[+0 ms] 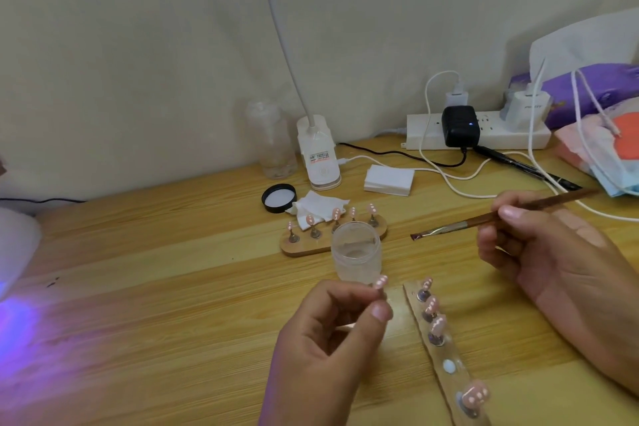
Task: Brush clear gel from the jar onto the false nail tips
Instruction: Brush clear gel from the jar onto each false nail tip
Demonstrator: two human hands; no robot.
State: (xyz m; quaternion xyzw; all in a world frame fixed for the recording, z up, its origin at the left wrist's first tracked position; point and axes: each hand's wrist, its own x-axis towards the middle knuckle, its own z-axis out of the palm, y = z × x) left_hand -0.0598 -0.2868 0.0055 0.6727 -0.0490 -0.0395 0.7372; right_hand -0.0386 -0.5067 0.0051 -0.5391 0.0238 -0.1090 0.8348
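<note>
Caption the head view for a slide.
Left hand pinches a pink nail tip near the open gel jar; right hand holds the brush.

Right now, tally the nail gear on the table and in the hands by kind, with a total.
False nail tips: 10 (5 on the far stand, 4 on the near strip, 1 pinched by the left hand)
Wooden holders: 2
Brush: 1, in the right hand
Gel jar: 1
Black lid: 1
Total: 15
</note>
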